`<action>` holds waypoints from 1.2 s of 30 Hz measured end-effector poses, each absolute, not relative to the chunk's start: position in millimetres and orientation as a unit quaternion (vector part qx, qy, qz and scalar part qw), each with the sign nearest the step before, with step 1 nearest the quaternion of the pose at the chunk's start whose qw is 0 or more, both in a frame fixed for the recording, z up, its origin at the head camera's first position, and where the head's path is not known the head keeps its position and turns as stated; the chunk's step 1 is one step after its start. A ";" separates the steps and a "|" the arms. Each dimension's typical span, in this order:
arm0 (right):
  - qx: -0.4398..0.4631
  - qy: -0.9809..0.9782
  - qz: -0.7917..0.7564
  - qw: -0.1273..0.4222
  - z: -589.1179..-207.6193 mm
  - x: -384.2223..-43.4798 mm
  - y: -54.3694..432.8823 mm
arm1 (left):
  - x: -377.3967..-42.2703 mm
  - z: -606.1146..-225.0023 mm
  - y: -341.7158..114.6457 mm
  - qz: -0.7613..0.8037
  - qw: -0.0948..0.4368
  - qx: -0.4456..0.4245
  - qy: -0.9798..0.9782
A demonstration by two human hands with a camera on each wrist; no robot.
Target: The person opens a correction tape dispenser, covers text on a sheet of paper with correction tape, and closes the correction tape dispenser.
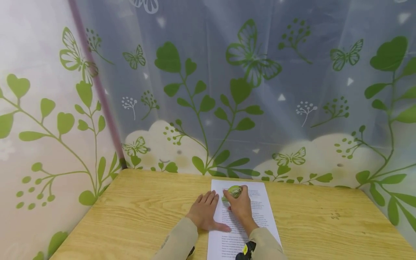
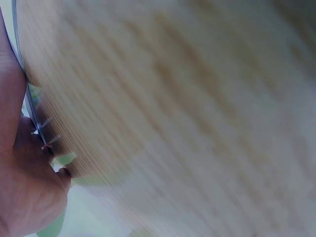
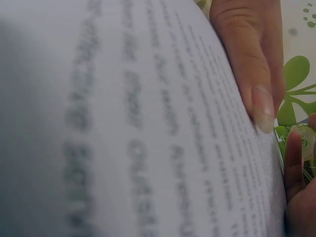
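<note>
A printed sheet of paper (image 1: 242, 231) lies lengthwise on the wooden table. My left hand (image 1: 204, 211) lies flat at its left edge, fingers spread on the wood and thumb reaching across onto the text. In the right wrist view the left thumb (image 3: 261, 106) presses on the page. My right hand (image 1: 242, 206) pinches a green see-through correction tape (image 1: 234, 191) between thumb and fingers, over the upper lines of the sheet. A round pale reel shows inside its casing in the right wrist view. Its tip is too small to make out.
The wood-grain table (image 1: 146, 202) reaches out on both sides of the paper. Behind it hangs a curtain (image 1: 208, 108) printed with green leaves and butterflies, close to the far table edge. Another printed curtain (image 1: 39, 144) hangs at the left.
</note>
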State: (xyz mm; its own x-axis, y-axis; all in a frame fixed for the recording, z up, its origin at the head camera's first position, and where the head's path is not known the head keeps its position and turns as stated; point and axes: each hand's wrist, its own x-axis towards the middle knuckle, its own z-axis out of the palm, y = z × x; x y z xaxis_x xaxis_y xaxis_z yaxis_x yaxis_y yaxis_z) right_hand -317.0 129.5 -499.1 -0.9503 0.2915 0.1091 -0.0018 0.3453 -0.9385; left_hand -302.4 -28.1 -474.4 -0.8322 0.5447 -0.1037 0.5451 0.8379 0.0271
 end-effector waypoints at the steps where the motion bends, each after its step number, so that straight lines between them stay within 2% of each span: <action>1: -0.089 -0.809 0.566 0.129 -498.7 -317.0 129.1 | -302.5 -474.2 -28.3 -0.001 0.054 0.284 0.957; 12: -0.047 -0.828 0.543 0.132 -490.0 -317.7 126.1 | -300.5 -472.8 -29.4 0.004 0.055 0.281 0.958; 31: -0.047 -0.842 0.518 0.144 -491.0 -316.3 133.4 | -299.9 -472.0 -28.1 0.001 0.055 0.279 0.959; 36: -0.049 -0.840 0.524 0.132 -491.3 -316.6 135.2 | -301.4 -473.9 -29.0 0.000 0.049 0.281 0.959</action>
